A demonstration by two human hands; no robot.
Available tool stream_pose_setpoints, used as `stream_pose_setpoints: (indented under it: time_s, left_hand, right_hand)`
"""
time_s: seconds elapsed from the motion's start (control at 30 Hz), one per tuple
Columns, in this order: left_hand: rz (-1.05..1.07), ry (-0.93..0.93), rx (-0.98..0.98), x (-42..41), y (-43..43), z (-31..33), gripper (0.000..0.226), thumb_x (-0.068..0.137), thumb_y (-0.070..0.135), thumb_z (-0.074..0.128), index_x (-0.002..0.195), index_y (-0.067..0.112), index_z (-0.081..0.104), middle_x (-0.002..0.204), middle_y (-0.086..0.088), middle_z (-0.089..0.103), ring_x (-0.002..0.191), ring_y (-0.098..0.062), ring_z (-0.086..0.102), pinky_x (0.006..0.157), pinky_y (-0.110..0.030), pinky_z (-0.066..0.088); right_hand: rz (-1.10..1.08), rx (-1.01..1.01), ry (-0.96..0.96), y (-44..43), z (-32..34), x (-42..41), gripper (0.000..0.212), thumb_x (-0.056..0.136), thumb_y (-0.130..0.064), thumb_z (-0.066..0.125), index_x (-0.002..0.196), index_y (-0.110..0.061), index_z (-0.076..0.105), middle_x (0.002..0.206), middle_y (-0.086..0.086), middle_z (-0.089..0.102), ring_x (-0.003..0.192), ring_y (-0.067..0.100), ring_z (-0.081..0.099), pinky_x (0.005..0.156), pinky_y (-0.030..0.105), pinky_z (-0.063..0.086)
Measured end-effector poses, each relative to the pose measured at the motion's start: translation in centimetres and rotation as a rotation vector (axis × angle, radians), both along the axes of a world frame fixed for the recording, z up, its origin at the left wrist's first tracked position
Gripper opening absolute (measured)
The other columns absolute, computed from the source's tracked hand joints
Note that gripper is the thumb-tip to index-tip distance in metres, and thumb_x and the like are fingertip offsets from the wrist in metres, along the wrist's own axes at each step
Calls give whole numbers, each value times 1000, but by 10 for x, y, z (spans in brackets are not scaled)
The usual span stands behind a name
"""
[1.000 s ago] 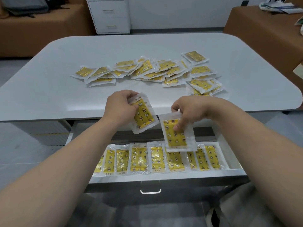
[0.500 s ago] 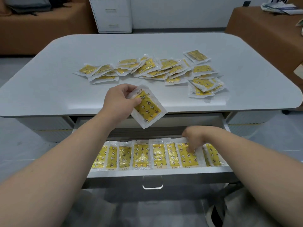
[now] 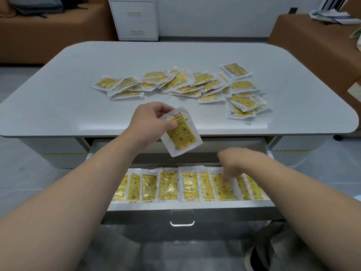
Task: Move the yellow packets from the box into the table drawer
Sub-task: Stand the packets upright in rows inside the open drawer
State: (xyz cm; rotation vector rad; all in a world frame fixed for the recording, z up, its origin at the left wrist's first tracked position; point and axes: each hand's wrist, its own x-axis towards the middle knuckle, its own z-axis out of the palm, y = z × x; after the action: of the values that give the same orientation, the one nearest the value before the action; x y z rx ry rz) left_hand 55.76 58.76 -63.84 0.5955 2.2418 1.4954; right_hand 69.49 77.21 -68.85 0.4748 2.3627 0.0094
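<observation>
My left hand [image 3: 150, 125] pinches one yellow packet [image 3: 181, 133] by its top corner, above the table's front edge and the open drawer [image 3: 187, 207]. Inside the drawer a row of several yellow packets [image 3: 168, 185] lies side by side. My right hand [image 3: 233, 163] is blurred and hovers low over the right part of that row, fingers pointing down at a packet [image 3: 221, 189]; whether it touches or grips it I cannot tell. A spread of several loose yellow packets [image 3: 187, 84] lies on the grey table [image 3: 78, 85]. No box is in view.
The drawer handle [image 3: 182, 222] faces me below the row. A white cabinet [image 3: 134, 18] stands behind the table, brown sofas [image 3: 312, 40] at the back left and right, papers on the right one. A dark bag [image 3: 263, 257] lies on the floor at lower right.
My right hand carried its packet down into the drawer and laid it in the row's right part. My left hand stayed above the table edge, tilting its packet.
</observation>
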Motion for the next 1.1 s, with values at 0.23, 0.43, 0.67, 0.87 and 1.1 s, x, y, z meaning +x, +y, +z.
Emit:
stream_pose_setpoints:
  time_s: [0.23, 0.43, 0.67, 0.87, 1.1]
  left_hand:
    - [-185, 3, -107, 9, 6, -2, 25, 75, 7, 85, 92, 22, 74, 86, 4, 77, 83, -11, 74, 76, -26, 58]
    - [-300, 25, -138, 24, 18, -8, 26, 71, 6, 88, 91, 17, 76, 83, 0, 77, 80, -17, 74, 74, -31, 61]
    - [-320, 91, -166, 26, 28, -18, 24, 77, 18, 85, 98, 22, 74, 87, 8, 76, 75, -8, 72, 77, -26, 59]
    - [-315, 149, -219, 24, 29, -22, 14, 82, 26, 80, 94, 27, 75, 85, 10, 74, 78, -6, 70, 72, -21, 56]
    - [-340, 193, -248, 23, 30, -24, 12, 84, 27, 78, 96, 26, 74, 87, 10, 72, 80, -5, 68, 70, -18, 52]
  right_hand:
    - [-66, -305, 386, -9, 70, 5, 80, 80, -56, 77, 147, -26, 47, 139, -6, 58, 120, 15, 58, 101, 32, 47]
    - [-257, -612, 661, -6, 50, 3, 28, 79, -36, 85, 99, -20, 73, 90, -2, 76, 85, 16, 71, 84, 42, 59]
    - [-366, -543, 358, 35, 32, 7, 17, 84, -22, 82, 99, -17, 75, 91, 2, 77, 81, 20, 74, 69, 31, 63]
    - [-558, -356, 137, 67, -9, 16, 26, 89, -14, 77, 108, -2, 65, 103, 17, 70, 87, 27, 71, 73, 36, 63]
    - [-624, -183, -64, 67, -38, 24, 34, 95, -20, 69, 118, 4, 61, 107, 18, 72, 94, 30, 75, 86, 42, 61]
